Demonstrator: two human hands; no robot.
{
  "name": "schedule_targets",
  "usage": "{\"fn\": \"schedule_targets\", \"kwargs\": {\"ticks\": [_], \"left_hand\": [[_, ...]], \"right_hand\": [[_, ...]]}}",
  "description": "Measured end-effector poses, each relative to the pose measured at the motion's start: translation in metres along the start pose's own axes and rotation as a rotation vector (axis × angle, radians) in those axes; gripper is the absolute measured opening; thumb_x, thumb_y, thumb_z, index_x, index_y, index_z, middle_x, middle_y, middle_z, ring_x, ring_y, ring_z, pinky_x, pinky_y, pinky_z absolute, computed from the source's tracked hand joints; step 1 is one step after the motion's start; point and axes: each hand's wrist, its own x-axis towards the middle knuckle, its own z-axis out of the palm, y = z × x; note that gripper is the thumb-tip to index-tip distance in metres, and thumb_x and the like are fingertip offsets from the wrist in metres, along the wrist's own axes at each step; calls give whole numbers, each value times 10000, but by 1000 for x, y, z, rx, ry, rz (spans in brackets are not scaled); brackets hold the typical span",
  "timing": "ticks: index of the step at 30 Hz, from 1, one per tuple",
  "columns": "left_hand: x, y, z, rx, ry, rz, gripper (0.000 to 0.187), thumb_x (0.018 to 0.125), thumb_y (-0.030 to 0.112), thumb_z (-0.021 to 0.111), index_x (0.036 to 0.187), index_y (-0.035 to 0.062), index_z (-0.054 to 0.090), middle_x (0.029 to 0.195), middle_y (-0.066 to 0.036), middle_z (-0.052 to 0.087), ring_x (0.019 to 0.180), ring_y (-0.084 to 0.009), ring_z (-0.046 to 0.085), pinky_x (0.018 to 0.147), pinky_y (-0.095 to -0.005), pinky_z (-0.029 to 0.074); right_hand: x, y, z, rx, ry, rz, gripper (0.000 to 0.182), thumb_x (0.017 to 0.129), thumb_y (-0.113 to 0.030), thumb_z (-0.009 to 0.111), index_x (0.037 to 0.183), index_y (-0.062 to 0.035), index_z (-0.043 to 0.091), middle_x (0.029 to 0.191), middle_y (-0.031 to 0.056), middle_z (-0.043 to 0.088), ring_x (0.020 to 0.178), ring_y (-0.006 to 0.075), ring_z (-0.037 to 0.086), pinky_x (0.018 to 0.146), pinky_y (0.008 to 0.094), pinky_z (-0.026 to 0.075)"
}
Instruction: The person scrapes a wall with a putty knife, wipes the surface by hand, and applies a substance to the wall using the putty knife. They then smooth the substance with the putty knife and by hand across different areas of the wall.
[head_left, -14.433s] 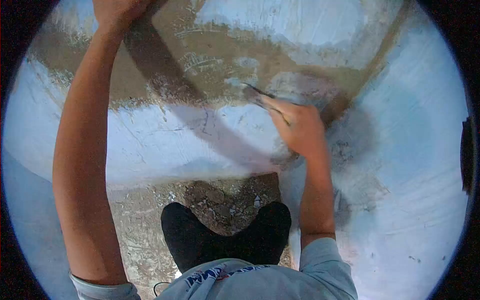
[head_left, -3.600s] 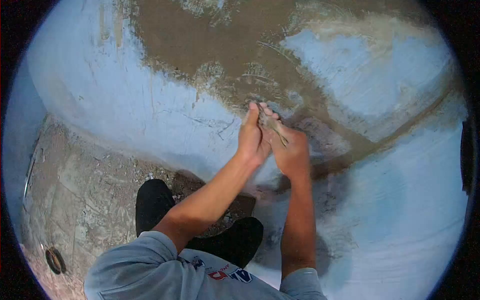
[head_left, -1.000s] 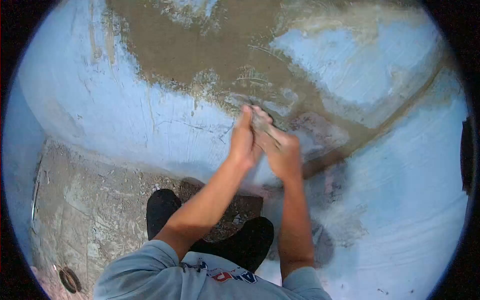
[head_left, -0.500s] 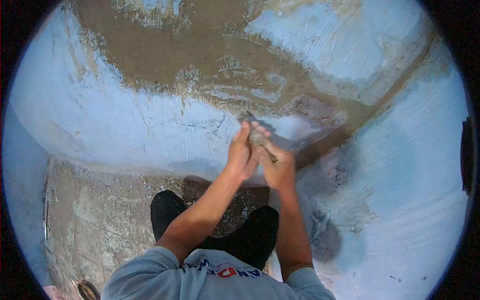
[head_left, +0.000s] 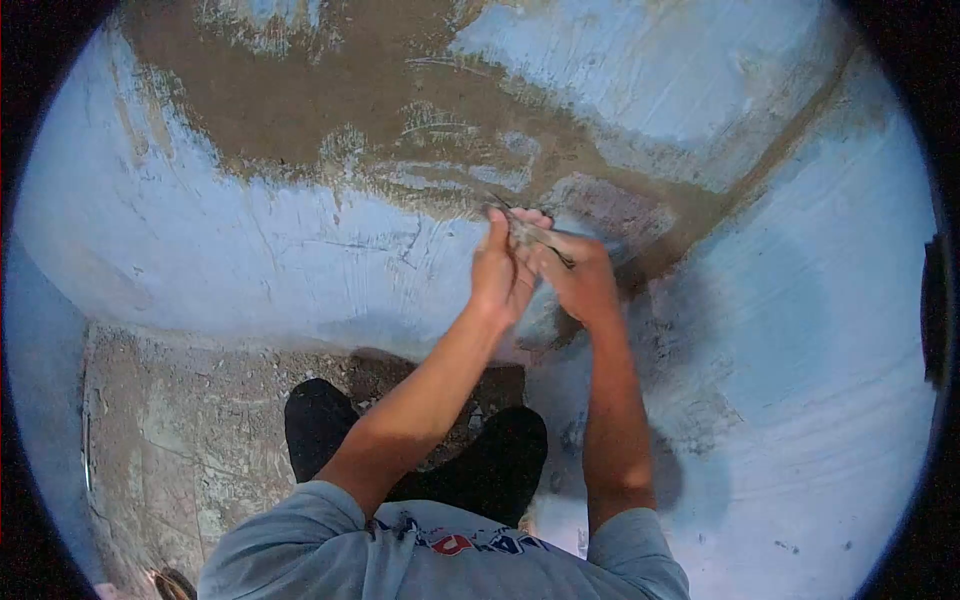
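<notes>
My right hand (head_left: 583, 280) is closed around the handle end of a small, thin-bladed trowel (head_left: 545, 246), its exact shape partly hidden by my fingers. The tool points up and left, over the palm of my left hand (head_left: 503, 268). That hand is cupped, thumb up, with its fingertips showing behind the tool. Grey-brown mortar (head_left: 522, 233) lies in the palm beneath the blade. Both hands are close together in front of the pale blue wall (head_left: 300, 240), just below a broad area of brown mortar coating (head_left: 330, 110).
A brown mortar strip (head_left: 770, 165) follows the corner toward the right-hand wall (head_left: 800, 340). Below, the rough floor (head_left: 200, 430) is strewn with debris. My dark-clad legs (head_left: 480, 460) stand near the wall's foot. A dark round object (head_left: 175, 583) lies at the lower left.
Both hands have moved slightly up and to the right together, with the trowel still over the left palm. The view has shifted a little, so the wall patches appear farther left.
</notes>
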Motion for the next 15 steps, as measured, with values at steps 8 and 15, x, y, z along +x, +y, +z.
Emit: {"fn": "schedule_targets", "kwargs": {"ticks": [8,15], "left_hand": [[-20,-21,21,41,1,-114,350,1100,422,472,1172,96,576,1186,-94,679,1134,-236,662,953,-380,561],[-8,12,8,147,23,-40,393,1087,455,486,1168,80,571,1232,-105,673,1161,-238,658,984,-407,561]], "right_hand": [[-22,-7,-28,29,5,179,302,961,-124,636,1235,-47,737,1034,187,778,890,205,744,834,345,559],[-10,-6,13,-1,97,113,300,967,-153,659,1237,-47,739,1072,185,775,964,229,749,883,340,550]]}}
